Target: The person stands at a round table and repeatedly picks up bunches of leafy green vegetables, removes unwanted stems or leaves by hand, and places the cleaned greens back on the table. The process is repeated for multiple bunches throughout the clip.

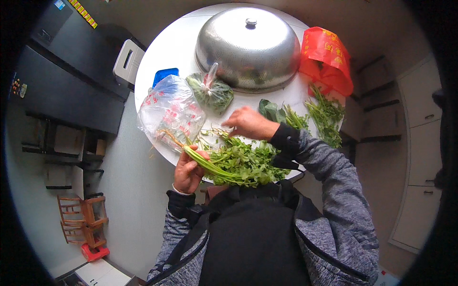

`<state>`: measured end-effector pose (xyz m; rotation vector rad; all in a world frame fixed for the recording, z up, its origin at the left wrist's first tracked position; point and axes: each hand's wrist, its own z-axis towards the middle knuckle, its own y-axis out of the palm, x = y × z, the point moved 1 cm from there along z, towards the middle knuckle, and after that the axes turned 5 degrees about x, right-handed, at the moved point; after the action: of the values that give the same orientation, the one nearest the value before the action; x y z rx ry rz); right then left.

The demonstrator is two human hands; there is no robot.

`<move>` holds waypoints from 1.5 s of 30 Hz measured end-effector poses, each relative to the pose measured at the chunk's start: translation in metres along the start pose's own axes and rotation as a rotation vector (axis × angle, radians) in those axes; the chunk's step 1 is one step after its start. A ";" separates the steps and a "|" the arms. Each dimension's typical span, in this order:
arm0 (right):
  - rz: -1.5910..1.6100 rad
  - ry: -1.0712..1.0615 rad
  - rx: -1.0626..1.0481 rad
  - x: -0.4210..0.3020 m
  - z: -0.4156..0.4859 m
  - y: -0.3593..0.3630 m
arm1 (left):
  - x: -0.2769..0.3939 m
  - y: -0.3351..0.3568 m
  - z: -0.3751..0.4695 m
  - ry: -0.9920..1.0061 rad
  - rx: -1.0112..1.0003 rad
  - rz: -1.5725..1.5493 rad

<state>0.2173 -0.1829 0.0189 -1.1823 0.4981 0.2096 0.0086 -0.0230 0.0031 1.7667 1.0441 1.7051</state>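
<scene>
My left hand (pixel 189 169) grips a few long green stems (pixel 211 166) of a leafy herb that looks like coriander. Their brown roots (pixel 171 137) stick out past the fingers towards the far left. Under and beside them a heap of the same leafy greens (pixel 250 161) lies along the table's near edge. My right hand (pixel 247 123) hovers over the far side of the heap, fingers bent, above some pale rooted stem ends (pixel 209 139). Whether anything thin is pinched in it is too blurred to make out.
On the round white table (pixel 161 46) stand a large perforated metal dome (pixel 247 50), a red plastic bag (pixel 325 53), a clear printed bag (pixel 171 107) and a knotted bag of greens (pixel 211 93). More herbs (pixel 325 114) lie at right. Wooden chairs (pixel 84 218) stand at left.
</scene>
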 end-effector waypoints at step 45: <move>-0.111 0.015 0.517 -0.011 0.021 -0.058 | -0.015 0.003 0.012 -0.171 0.047 -0.021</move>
<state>0.2364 -0.1845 0.0782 -0.7028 0.4624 -0.0259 0.0222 -0.0348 -0.0054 1.8872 1.0314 1.4988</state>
